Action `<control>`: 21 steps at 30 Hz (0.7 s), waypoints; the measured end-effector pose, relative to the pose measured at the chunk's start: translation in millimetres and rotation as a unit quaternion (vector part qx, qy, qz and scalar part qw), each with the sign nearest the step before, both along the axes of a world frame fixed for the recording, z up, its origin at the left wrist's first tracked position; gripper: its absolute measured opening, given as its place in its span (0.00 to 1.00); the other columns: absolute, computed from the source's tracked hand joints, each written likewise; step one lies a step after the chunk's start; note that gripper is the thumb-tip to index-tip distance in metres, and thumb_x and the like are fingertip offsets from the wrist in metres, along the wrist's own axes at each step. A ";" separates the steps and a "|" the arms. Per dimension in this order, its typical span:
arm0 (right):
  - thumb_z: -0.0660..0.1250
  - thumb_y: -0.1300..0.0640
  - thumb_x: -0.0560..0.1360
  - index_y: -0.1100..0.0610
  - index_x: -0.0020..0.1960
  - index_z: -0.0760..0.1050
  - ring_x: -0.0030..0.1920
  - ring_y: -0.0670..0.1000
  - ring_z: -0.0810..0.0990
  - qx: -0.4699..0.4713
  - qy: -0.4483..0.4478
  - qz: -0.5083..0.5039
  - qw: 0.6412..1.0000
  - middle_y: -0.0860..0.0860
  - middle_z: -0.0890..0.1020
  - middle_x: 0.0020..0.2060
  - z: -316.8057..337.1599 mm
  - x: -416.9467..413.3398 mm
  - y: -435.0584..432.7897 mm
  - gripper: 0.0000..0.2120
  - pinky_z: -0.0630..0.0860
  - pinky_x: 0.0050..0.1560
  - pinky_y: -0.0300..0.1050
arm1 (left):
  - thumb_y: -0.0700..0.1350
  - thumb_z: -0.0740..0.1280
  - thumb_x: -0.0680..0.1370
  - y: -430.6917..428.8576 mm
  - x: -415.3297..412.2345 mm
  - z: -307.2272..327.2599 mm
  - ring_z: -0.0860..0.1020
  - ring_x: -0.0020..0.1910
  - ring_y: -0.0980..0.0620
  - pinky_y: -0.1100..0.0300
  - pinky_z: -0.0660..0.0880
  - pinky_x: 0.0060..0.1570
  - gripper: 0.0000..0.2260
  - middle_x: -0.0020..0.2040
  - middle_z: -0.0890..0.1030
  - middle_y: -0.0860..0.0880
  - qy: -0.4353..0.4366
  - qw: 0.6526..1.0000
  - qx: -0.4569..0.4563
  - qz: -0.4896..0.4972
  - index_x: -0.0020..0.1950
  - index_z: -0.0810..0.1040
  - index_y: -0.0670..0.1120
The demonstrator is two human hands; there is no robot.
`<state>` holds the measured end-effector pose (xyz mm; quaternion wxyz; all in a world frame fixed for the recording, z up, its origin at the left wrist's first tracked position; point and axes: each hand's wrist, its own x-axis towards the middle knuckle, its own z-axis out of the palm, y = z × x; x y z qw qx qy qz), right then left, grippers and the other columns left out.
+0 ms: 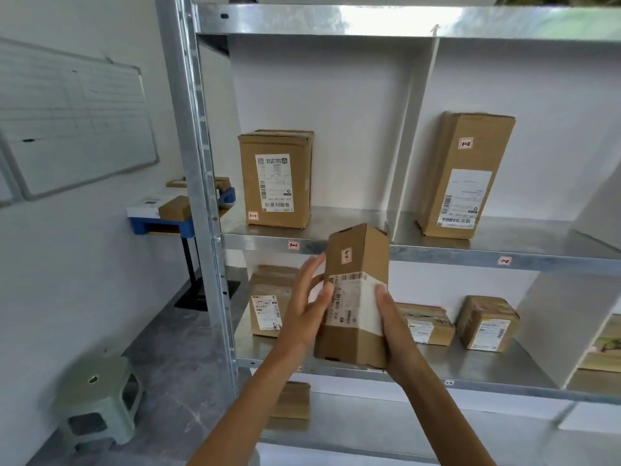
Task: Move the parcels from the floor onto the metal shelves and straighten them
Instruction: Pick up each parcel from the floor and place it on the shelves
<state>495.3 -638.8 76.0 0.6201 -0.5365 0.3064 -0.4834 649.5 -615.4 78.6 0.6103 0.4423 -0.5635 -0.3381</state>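
- Left hand (pixel 307 311) was pressed mostly flat against the left side of the parcel (pixel 356 341), fingers fairly straight; right hand (pixel 391 317) gripped its right edge, thumb on the label (pixel 349 304).
- Parcel was held tilted in the air, right in front of the metal shelves (pixel 437 254), touching no shelf.
- 2 upright boxes (pixel 275 179) stood on the shelf behind it, well apart.
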 end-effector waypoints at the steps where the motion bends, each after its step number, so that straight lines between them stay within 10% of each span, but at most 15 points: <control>1: 0.58 0.39 0.79 0.52 0.67 0.72 0.57 0.57 0.82 -0.001 0.010 -0.004 1.000 0.57 0.82 0.58 -0.3 -3.2 -1.7 0.24 0.81 0.53 0.54 | 0.68 0.66 0.71 -1.0 -0.5 0.6 0.66 0.72 0.60 0.61 0.74 0.63 0.29 0.77 0.60 0.57 -0.009 1.000 -0.008 -0.005 0.71 0.62 0.71; 8: 0.53 0.45 0.80 0.42 0.74 0.58 0.53 0.42 0.81 -0.156 0.107 -0.126 0.974 0.44 0.78 0.58 -2.0 -7.3 5.9 0.22 0.80 0.47 0.39 | 0.44 0.64 0.81 -0.7 -21.4 -1.1 0.76 0.65 0.52 0.58 0.79 0.54 0.27 0.72 0.69 0.54 0.015 0.998 -0.033 -0.053 0.74 0.60 0.65; 21: 0.60 0.50 0.78 0.44 0.74 0.58 0.57 0.36 0.78 -0.169 0.103 -0.156 0.968 0.40 0.74 0.63 13.4 -58.8 24.3 0.26 0.78 0.44 0.34 | 0.47 0.68 0.77 -14.0 -67.6 12.5 0.74 0.67 0.46 0.56 0.80 0.52 0.27 0.74 0.67 0.50 0.000 0.992 -0.090 -0.092 0.73 0.63 0.61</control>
